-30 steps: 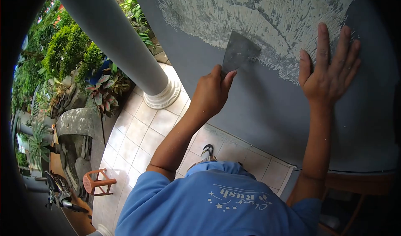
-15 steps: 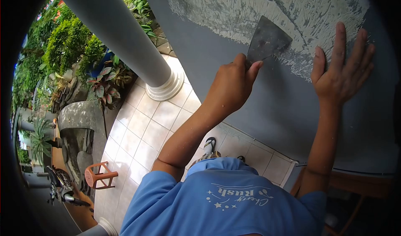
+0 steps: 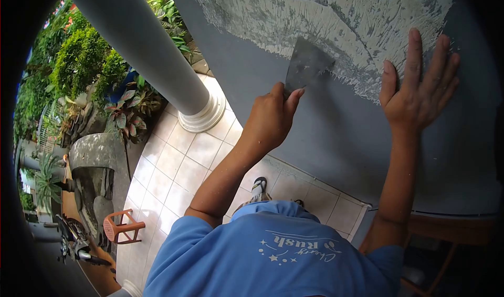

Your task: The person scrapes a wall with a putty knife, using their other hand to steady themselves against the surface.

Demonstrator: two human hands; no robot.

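Left hand [image 3: 270,116], one: arm bent and raised, fingers closed on the scraper. Right hand [image 3: 417,100], one: arm raised, palm flat on the wall [image 3: 315,134], fingers wide apart. Scraper [image 3: 308,65], one: broad, grey, speckled blade, at the pale patch's [image 3: 362,29] lower edge, nearer the wall's left edge than the right hand. Beyond: one column [image 3: 152,50], one orange stool [image 3: 123,227].

scraper [image 3: 310,61] | handle hidden in left grip [image 3: 268,118] | pale patch [image 3: 362,24] | top cropped

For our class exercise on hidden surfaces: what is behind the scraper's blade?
The wall lies behind the blade. Rough, pale patch shows beyond its upper edge, smooth grey beside its lower part. The blade covers the surface directly behind it, so that cannot be seen.
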